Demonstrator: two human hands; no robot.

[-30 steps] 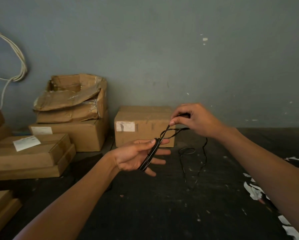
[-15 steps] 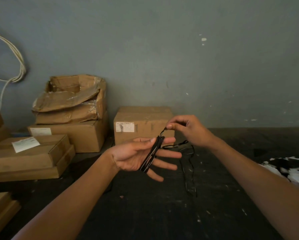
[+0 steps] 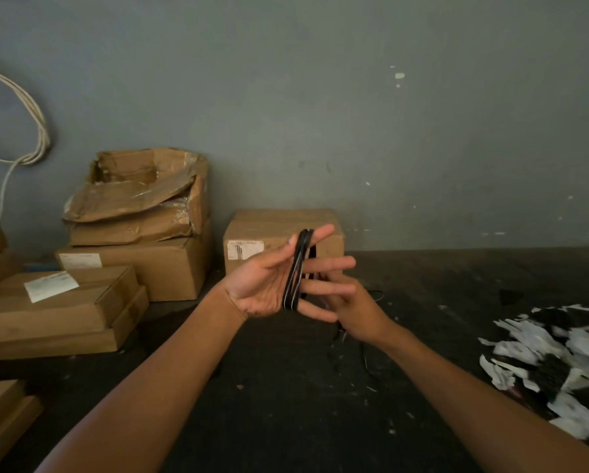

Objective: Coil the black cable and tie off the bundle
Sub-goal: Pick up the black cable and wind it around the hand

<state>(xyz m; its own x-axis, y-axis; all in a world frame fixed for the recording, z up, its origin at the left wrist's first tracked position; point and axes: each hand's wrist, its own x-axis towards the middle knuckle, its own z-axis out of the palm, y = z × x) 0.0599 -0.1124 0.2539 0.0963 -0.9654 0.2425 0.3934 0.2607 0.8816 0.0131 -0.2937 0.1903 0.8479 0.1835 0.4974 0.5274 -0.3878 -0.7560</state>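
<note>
The black cable [image 3: 294,271] is wound in several loops around the fingers of my left hand [image 3: 269,285], which is held palm up with its fingers spread. My right hand [image 3: 357,310] sits behind and below the left fingers, partly hidden by them, and grips the cable's free strand. The loose tail of the cable [image 3: 366,360] hangs from the right hand down to the dark floor.
Cardboard boxes are stacked at the left [image 3: 81,295], and one box [image 3: 279,233] stands against the grey wall behind my hands. A white rope [image 3: 30,138] hangs on the wall at the left. Torn black-and-white scraps [image 3: 552,367] lie on the floor at the right.
My right hand has dropped from above the left fingertips to behind and below them, carrying the strand around. The left hand rose slightly and the loops on it look thicker.
</note>
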